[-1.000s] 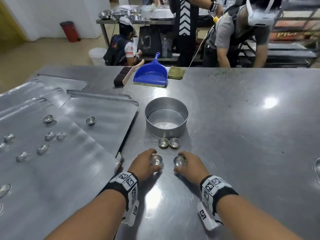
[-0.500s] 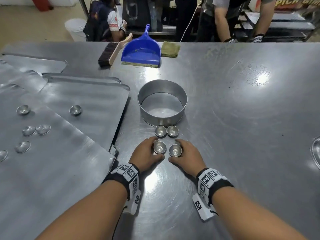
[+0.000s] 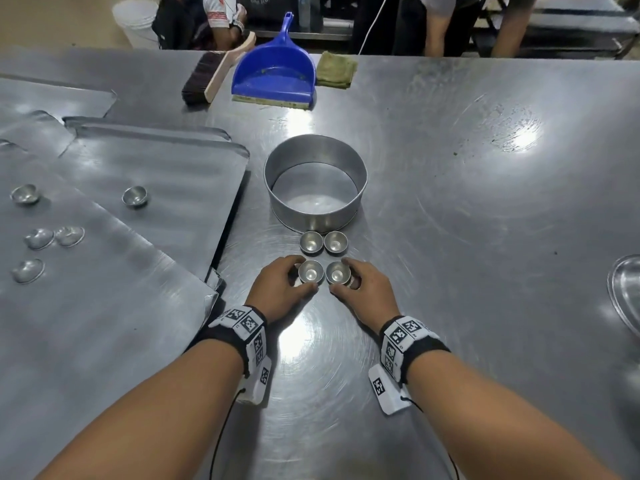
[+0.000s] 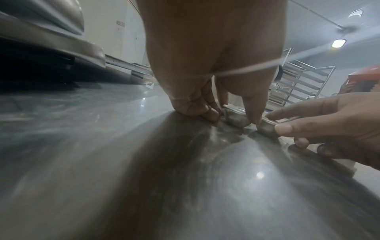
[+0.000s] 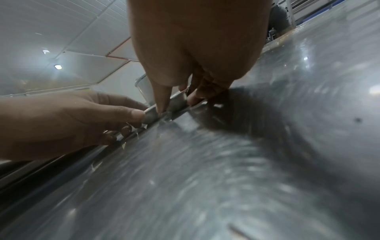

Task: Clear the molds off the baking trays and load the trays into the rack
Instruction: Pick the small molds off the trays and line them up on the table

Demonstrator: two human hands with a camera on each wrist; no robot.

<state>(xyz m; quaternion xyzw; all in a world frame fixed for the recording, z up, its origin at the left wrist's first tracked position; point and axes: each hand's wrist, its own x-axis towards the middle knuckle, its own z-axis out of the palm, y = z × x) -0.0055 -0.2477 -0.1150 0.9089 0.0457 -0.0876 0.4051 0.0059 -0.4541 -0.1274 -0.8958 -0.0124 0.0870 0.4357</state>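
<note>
On the steel table, my left hand [image 3: 282,289] holds a small metal mold [image 3: 310,271] between thumb and fingers, and my right hand [image 3: 367,289] holds a second mold [image 3: 338,272] the same way. Both molds stand upright on the table, side by side. Just beyond them sit two more molds [image 3: 323,242] in a pair, against a round metal pan [image 3: 315,183]. In the left wrist view my left hand [image 4: 236,113] pinches its mold [image 4: 236,119]; in the right wrist view my right hand [image 5: 176,100] pinches its mold [image 5: 178,101]. Baking trays [image 3: 104,306] at left carry several molds [image 3: 135,196].
A blue dustpan [image 3: 275,76], a brush [image 3: 214,76] and a green cloth [image 3: 336,73] lie at the table's far side. People stand behind it. A metal dish rim [image 3: 625,292] shows at the right edge. A tray rack [image 4: 298,81] stands in the background.
Both hands have slid their molds forward across the table, up close behind the pair in front of the round pan. The head view has tilted downward.
</note>
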